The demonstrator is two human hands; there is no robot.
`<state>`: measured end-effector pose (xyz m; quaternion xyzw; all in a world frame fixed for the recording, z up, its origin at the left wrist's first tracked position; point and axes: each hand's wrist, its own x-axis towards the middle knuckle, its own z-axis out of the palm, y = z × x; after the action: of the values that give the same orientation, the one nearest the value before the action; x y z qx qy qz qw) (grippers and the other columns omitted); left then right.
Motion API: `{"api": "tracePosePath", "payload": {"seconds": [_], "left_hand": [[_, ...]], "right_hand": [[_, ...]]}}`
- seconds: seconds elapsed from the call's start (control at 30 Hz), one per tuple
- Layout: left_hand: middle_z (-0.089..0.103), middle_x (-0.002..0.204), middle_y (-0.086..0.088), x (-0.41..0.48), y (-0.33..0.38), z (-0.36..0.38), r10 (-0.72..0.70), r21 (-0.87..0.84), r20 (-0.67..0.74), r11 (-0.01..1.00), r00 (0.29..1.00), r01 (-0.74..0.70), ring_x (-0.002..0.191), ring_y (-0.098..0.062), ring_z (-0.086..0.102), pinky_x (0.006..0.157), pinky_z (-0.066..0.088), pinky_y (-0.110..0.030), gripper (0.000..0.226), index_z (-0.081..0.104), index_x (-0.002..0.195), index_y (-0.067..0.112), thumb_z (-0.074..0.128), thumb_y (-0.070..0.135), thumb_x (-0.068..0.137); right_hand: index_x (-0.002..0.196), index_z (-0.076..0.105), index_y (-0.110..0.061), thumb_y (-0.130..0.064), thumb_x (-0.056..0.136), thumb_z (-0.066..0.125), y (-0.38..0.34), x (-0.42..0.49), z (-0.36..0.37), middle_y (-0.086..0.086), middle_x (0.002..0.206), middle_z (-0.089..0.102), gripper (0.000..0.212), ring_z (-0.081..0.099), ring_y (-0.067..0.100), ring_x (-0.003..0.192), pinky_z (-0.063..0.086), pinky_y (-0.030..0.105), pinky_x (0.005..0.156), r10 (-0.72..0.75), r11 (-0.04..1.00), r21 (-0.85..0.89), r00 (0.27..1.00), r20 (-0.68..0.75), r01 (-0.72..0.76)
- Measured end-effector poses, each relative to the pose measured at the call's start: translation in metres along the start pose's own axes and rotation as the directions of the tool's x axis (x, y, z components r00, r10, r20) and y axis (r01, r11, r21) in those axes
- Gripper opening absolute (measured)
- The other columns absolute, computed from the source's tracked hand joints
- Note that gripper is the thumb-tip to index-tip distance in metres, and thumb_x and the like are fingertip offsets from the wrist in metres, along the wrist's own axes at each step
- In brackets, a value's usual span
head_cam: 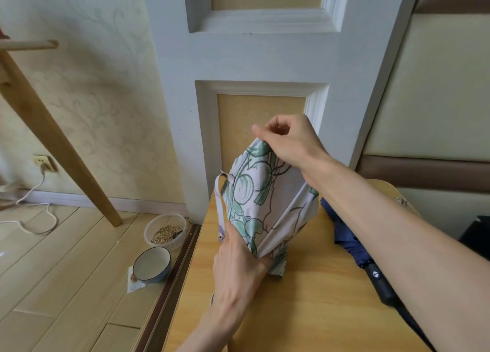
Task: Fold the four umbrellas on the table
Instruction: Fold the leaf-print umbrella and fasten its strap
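Grip check first: our left hand point(238, 266) is wrapped round the bottom of the floral umbrella point(257, 200), holding it upright above the tabletop point(305, 317). The fingers disappear behind the cloth, so we can't tell if they've got the shaft or just bunched fabric. The closing strap point(220, 213) dangles loose down the left side, with its snap end right by that thumb. Up top, our right hand point(289, 142) pinches the edge of one panel between thumb and fingers, pulled out taut.

So we reckon we're mid-pleat on this one: canopy collapsed, flaps being straightened, nothing wrapped yet. Next up is probably laying each flap flat the same way round, then twisting it tight and snapping the strap shut.

Over on the right, a navy umbrella point(344, 235) lies on the tabletop under our forearm.
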<state>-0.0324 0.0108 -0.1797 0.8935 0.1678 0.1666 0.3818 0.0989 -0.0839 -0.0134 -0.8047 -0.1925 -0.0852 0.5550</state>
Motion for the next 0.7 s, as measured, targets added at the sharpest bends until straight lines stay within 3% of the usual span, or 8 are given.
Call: {"api": "tracePosePath", "payload": {"seconds": [0.13, 0.2, 0.3, 0.4, 0.5, 0.6, 0.7], "left_hand": [[0.07, 0.118, -0.011, -0.001, 0.0, -0.001, 0.017, 0.01, 0.022, 1.0, 1.0, -0.017, 0.103, -0.041, 0.065, 0.076, 0.05, -0.041, 0.085, 0.035, 0.143, 0.013, 0.085, 0.038, 0.079], [0.071, 0.119, -0.011, -0.002, 0.0, -0.004, 0.012, 0.025, 0.01, 1.0, 1.0, -0.012, 0.104, -0.041, 0.066, 0.079, 0.052, -0.042, 0.088, 0.031, 0.146, 0.014, 0.084, 0.036, 0.079], [0.068, 0.122, -0.011, -0.002, -0.001, -0.006, 0.039, 0.05, -0.008, 0.998, 0.999, -0.039, 0.106, -0.042, 0.065, 0.079, 0.052, -0.044, 0.085, 0.022, 0.141, 0.019, 0.081, 0.034, 0.082], [0.064, 0.131, -0.009, -0.003, 0.001, -0.006, 0.031, 0.07, 0.008, 0.997, 1.0, -0.031, 0.114, -0.041, 0.062, 0.078, 0.046, -0.039, 0.086, 0.027, 0.146, 0.017, 0.082, 0.035, 0.083], [0.066, 0.128, -0.009, -0.006, 0.003, -0.002, 0.023, 0.081, 0.033, 0.996, 0.999, -0.026, 0.111, -0.041, 0.064, 0.08, 0.049, -0.04, 0.087, 0.027, 0.146, 0.016, 0.083, 0.035, 0.082], [0.068, 0.12, -0.009, -0.007, 0.003, 0.002, 0.012, 0.065, 0.039, 0.998, 0.999, -0.014, 0.103, -0.042, 0.066, 0.078, 0.053, -0.045, 0.08, 0.031, 0.135, 0.016, 0.085, 0.035, 0.079], [0.067, 0.119, -0.009, -0.005, 0.001, 0.003, 0.02, 0.055, 0.029, 0.998, 0.999, -0.022, 0.101, -0.042, 0.066, 0.078, 0.054, -0.046, 0.082, 0.033, 0.137, 0.015, 0.086, 0.034, 0.076]], "right_hand": [[0.09, 0.069, -0.008, -0.037, 0.095, 0.078, 0.008, -0.003, 0.001, 0.011, 0.087, 0.076, 0.031, 0.069, 0.018, 0.082, 0.056, 0.035, 0.089, -0.064, 0.997, -0.042, 0.994, 0.088, 0.068], [0.099, 0.069, -0.005, -0.032, 0.092, 0.082, 0.011, -0.002, -0.003, 0.017, 0.092, 0.079, 0.03, 0.075, 0.023, 0.085, 0.058, 0.03, 0.087, -0.077, 0.997, 0.007, 0.986, 0.145, 0.077], [0.119, 0.073, -0.023, -0.036, 0.081, 0.091, 0.009, -0.001, -0.018, 0.004, 0.106, 0.08, 0.044, 0.076, 0.01, 0.101, 0.056, 0.018, 0.087, 0.01, 0.997, 0.07, 0.953, 0.302, -0.032], [0.106, 0.083, -0.022, -0.031, 0.079, 0.092, 0.008, 0.005, -0.025, -0.008, 0.098, 0.081, 0.03, 0.073, 0.001, 0.093, 0.054, 0.017, 0.082, 0.013, 0.997, -0.07, 0.909, 0.416, 0.018], [0.091, 0.084, -0.016, -0.017, 0.08, 0.092, 0.008, 0.008, -0.023, -0.006, 0.083, 0.08, 0.013, 0.072, 0.0, 0.081, 0.056, 0.016, 0.077, -0.058, 0.995, -0.058, 0.923, 0.38, 0.086], [0.092, 0.083, -0.012, -0.013, 0.083, 0.09, 0.008, 0.007, -0.018, -0.005, 0.084, 0.079, 0.012, 0.07, -0.003, 0.08, 0.053, 0.011, 0.075, -0.132, 0.985, -0.061, 0.926, 0.354, 0.164], [0.094, 0.082, -0.007, -0.011, 0.084, 0.088, 0.006, 0.005, -0.014, -0.004, 0.083, 0.076, 0.012, 0.066, -0.007, 0.074, 0.051, 0.008, 0.073, -0.171, 0.974, -0.084, 0.924, 0.341, 0.211]]}}
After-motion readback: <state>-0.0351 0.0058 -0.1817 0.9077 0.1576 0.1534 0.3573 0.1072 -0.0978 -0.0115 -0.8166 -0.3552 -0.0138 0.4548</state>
